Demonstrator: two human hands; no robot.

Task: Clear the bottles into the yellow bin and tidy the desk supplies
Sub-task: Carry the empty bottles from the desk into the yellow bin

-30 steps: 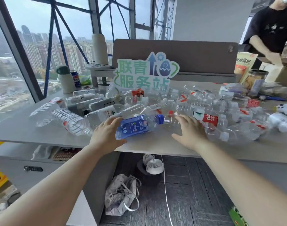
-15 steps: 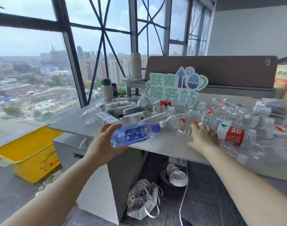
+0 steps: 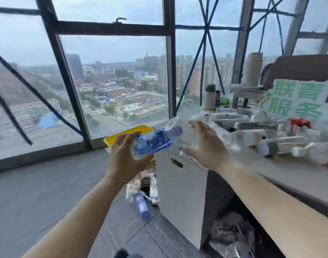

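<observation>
My left hand (image 3: 125,157) grips a blue-labelled plastic bottle (image 3: 154,143) between thumb and fingers, held in the air off the desk's left end. Just behind it sits the yellow bin (image 3: 120,135), mostly hidden by my hand and the bottle. To the right of the bottle, my right hand (image 3: 204,146) hovers with spread fingers and holds nothing. Many clear empty bottles (image 3: 267,138) lie piled on the grey desk (image 3: 271,166).
Several bottles lie on the floor by the bin, among them a blue one (image 3: 142,203). A grey cabinet (image 3: 178,185) stands under the desk's end. A green-lettered sign (image 3: 297,101), a thermos (image 3: 209,98) and a paper roll (image 3: 252,68) stand at the back. A bag (image 3: 232,233) lies under the desk.
My view has swung left toward the window. My left hand carried the blue-labelled bottle off the desk toward the yellow bin. My right hand lifted off the desk's bottles and followed.
</observation>
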